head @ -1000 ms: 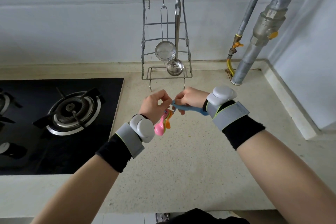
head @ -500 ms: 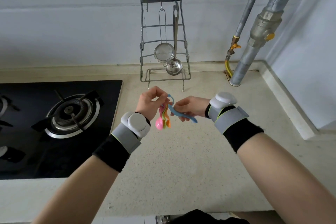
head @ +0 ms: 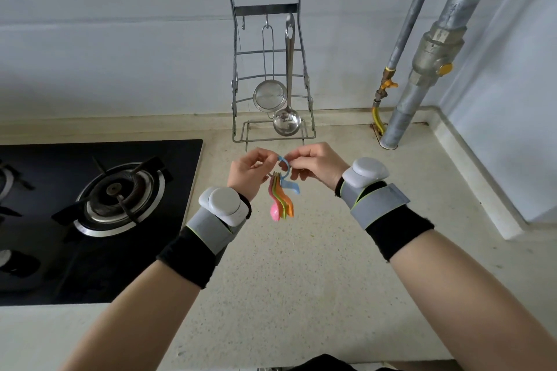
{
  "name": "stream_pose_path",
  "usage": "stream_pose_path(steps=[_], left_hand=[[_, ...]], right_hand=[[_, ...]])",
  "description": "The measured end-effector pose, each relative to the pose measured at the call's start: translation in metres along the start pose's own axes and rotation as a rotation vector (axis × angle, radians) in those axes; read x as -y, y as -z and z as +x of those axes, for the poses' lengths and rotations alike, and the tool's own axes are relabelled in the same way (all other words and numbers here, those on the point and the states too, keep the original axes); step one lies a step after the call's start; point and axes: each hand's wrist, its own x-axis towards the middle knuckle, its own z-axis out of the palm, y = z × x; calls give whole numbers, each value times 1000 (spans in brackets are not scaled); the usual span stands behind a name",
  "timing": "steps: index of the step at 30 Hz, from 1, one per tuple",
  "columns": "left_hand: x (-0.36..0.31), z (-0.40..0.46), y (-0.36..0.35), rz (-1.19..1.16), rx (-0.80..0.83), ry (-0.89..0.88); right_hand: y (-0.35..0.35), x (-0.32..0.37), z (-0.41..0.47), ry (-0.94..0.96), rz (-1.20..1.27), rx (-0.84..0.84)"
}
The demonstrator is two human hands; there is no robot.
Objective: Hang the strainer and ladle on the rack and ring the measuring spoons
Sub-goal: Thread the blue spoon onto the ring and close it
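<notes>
A round mesh strainer (head: pixel 269 96) and a steel ladle (head: pixel 287 123) hang side by side from hooks on the wire rack (head: pixel 235 81) against the wall. In front of the rack, above the counter, my left hand (head: pixel 248 173) and my right hand (head: pixel 316 163) pinch a blue plastic ring (head: pixel 284 164) from either side. A bunch of coloured measuring spoons (head: pixel 280 202), pink, green, orange and blue, dangles from the ring between my wrists. Whether the ring's ends are joined is hidden by my fingers.
A black gas hob (head: pixel 99 214) with a burner (head: pixel 120 194) fills the left of the speckled counter (head: pixel 301 280). Grey pipes (head: pixel 422 69) with yellow valves rise in the back right corner beside a side wall.
The blue spoon, held out sideways in my right hand before, now hangs down with the other spoons on the ring. Both hands have come together on the ring.
</notes>
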Motion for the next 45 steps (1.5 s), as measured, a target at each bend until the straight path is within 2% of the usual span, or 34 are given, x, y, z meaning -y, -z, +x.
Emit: stream_pose_path(steps=[3, 8, 13, 21, 28, 33, 45], left_hand=[[-2, -1, -1, 28, -35, -34], [-8, 0, -2, 57, 21, -3], [-16, 0, -1, 120, 47, -125], [-8, 2, 5, 77, 59, 27], [-11, 2, 6, 151, -7, -28], [-14, 2, 9, 220, 80, -25], [-14, -2, 9, 314, 70, -114]], right_hand=[[-2, 1, 0, 11, 83, 34], [-6, 0, 1, 94, -7, -35], [-8, 1, 2, 149, -44, -100], [-1, -7, 4, 86, -17, -118], [-6, -9, 5, 54, 4, -145], [-6, -10, 3, 35, -10, -140], [-1, 1, 3, 22, -51, -64]])
